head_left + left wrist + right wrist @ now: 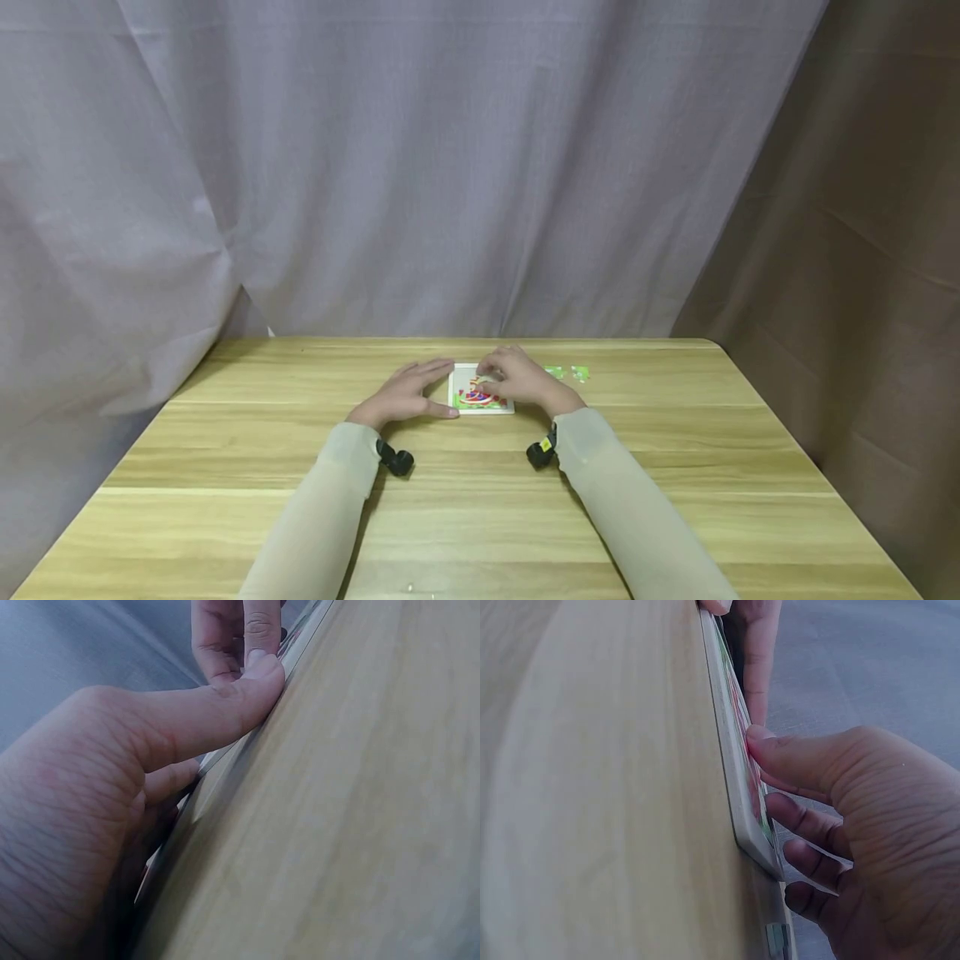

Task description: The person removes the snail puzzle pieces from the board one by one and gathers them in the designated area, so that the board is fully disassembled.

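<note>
A small jigsaw puzzle in a white-framed tray [462,375] lies flat on the table; red, white and green picture pieces [480,401] fill its near part, and grey backing shows at the upper left. My left hand [405,393] steadies the tray's left side, fingers stretched toward the far corner and thumb at the near corner. Over the tray's right half, my right hand [521,379] has thumb and forefinger bent together at a puzzle piece [486,380], mostly covered by the fingers. In the right wrist view, the thumb [780,750] meets the picture surface and the other fingers curl past the tray edge.
Two loose green puzzle pieces [581,373] lie on the table just right of my right hand, one partly behind it. The wooden table [480,517] ends at a grey curtain [420,167] close beyond the tray. Both wrists wear black cameras.
</note>
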A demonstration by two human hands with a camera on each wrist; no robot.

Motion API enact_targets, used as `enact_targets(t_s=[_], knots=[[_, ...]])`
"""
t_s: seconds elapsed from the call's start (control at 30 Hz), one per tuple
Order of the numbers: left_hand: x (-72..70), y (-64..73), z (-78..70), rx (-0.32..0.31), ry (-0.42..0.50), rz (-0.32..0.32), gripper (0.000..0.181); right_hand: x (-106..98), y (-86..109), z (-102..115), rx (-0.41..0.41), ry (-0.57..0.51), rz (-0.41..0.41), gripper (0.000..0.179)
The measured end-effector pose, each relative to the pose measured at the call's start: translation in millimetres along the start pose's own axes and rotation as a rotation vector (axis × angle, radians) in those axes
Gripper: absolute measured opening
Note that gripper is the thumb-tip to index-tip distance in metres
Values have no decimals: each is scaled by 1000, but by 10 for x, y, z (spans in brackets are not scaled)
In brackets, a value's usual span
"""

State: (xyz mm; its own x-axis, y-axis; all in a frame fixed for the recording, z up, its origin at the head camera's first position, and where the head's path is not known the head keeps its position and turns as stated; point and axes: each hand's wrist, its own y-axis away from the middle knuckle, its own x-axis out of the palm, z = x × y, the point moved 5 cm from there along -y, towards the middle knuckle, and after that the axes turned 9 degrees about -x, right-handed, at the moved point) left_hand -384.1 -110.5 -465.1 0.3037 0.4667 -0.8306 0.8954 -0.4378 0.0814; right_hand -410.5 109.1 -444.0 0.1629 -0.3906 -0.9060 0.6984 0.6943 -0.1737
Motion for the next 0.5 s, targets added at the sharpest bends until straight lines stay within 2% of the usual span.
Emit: enact_targets(t_s=[0.5], knots=[[4, 11, 13, -10, 0, -11, 103, 15, -7, 56, 0, -28, 15, 32]])
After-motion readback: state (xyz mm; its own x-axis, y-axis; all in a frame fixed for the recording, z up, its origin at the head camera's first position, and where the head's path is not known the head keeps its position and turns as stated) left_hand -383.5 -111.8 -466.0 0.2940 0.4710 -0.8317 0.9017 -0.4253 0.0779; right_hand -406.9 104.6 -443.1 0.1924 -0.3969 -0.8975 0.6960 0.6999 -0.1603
